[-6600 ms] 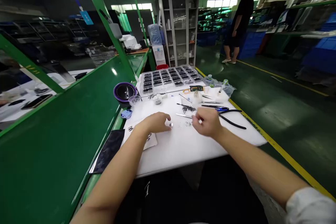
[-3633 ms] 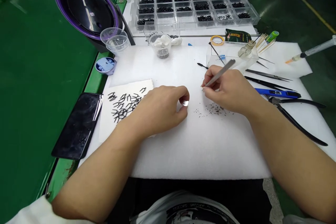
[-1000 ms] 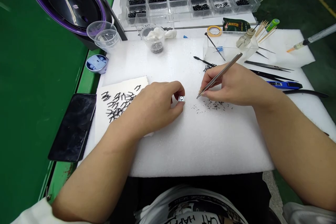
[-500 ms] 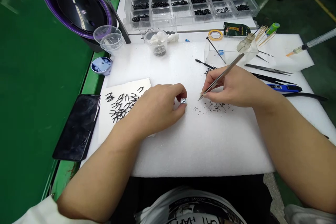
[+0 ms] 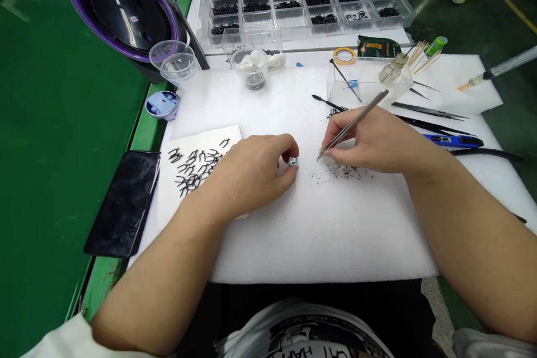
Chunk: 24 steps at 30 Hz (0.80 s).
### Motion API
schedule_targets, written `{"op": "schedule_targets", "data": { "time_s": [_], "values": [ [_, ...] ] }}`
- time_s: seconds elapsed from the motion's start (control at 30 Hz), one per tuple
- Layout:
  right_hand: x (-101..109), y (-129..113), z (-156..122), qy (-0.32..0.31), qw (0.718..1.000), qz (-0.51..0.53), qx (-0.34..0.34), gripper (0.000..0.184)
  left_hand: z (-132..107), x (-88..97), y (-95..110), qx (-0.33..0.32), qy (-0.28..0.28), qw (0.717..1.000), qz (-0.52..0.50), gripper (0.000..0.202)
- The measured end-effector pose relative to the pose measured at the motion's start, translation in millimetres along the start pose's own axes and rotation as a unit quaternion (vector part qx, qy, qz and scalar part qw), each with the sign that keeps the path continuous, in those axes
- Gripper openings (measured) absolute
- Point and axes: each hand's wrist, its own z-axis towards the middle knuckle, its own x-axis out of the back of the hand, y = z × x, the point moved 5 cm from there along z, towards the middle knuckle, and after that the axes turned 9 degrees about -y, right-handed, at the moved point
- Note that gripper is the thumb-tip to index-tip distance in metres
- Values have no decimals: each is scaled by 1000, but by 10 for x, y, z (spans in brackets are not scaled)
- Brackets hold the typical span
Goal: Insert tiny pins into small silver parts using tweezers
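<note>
The left hand (image 5: 260, 176) is left of the loose scatter of tiny dark bits (image 5: 348, 172); its thumb and index finger pinch a small, square, silvery metal block (image 5: 293, 161). The right hand (image 5: 377, 140), just beyond the scatter, pinches slim grey metal tweezers (image 5: 361, 117), points near the scatter's left edge; whether these grip a bit cannot be told. Well left of the scatter lies a flat white card (image 5: 170, 207) bearing black forked pieces (image 5: 195, 173).
</note>
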Motion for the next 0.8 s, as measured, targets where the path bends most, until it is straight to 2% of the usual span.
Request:
{"op": "schedule_targets", "data": {
  "time_s": [0.8],
  "values": [
    [7, 3, -3, -9, 1000, -3, -1, 12, -10, 1, -3, 4, -7, 1000, 5, 24]
  ]
}}
